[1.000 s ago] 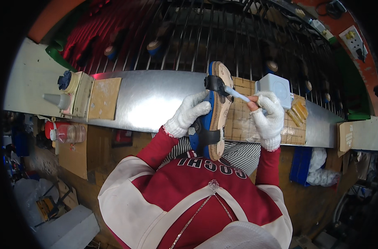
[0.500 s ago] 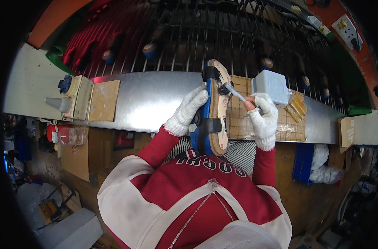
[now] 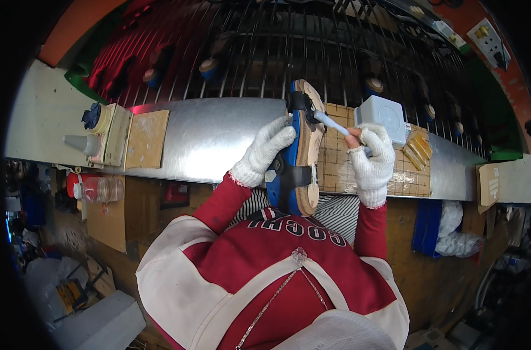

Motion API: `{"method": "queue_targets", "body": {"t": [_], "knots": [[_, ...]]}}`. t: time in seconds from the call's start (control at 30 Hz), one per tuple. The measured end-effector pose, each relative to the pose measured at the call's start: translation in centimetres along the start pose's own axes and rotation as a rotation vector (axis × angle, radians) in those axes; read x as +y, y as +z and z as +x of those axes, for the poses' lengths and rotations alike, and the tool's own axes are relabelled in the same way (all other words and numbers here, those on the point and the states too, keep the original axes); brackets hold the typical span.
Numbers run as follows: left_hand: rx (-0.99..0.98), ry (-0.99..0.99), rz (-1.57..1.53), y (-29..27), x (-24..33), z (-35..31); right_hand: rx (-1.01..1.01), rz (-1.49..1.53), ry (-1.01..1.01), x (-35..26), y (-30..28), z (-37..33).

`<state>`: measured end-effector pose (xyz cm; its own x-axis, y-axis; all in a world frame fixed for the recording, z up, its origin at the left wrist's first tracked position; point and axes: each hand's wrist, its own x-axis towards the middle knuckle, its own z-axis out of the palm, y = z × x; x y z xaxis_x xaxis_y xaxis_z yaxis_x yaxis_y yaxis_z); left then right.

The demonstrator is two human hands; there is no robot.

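Your left hand (image 3: 264,150) and right hand (image 3: 371,160) are apart, both gripping.
Your left clasps the strapped sandal (image 3: 302,151) above the table's (image 3: 219,134) near edge; your right pinches a pale-handled tool (image 3: 332,123) against its upper strap.

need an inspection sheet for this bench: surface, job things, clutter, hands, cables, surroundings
Surface: shiny metal bench; gridded tan sheet on its right part
Job's things: blue-sided shoe, held raised; pale tool, dark tip at the upper strap, contact unclear
Clutter: white box, yellow block, tan board, grey cone
Hands: left hand gloved, holding shoe; right hand gloved, some fingertips bare, holding tool
Cables: black plug at the socket panel; cable routing unclear
Surroundings: dark metal-bar rack beyond bench; clear jar lower left; blue bin lower right
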<state>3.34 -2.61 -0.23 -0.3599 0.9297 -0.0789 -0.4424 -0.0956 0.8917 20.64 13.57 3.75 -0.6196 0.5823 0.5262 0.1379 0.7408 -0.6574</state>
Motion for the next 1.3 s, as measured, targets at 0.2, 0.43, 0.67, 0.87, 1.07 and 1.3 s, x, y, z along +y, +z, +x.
{"method": "queue_targets", "body": {"t": [0.2,0.43,0.67,0.87,1.07,1.3], "knots": [[0.013,0.039,0.001,0.5,0.0,0.0,-0.029,-0.01,-0.012,0.7,-0.2,-1.1],[0.025,0.016,-0.001,0.2,-0.6,1.0,-0.04,0.06,0.055,1.4,-0.1,-2.6],[0.036,0.034,-0.022,0.0,-0.2,2.2,-0.047,0.019,0.001,1.3,-0.6,-3.2],[0.05,0.087,-0.023,0.1,0.5,2.4,-0.068,-0.026,-0.096,0.8,-1.6,-3.4],[0.088,0.106,0.056,-0.2,0.9,2.9,-0.076,0.002,-0.066,0.6,-1.8,-4.1],[0.085,0.077,0.022,-0.2,0.9,2.5,-0.114,-0.009,-0.171,0.8,-3.0,-3.9]]}}
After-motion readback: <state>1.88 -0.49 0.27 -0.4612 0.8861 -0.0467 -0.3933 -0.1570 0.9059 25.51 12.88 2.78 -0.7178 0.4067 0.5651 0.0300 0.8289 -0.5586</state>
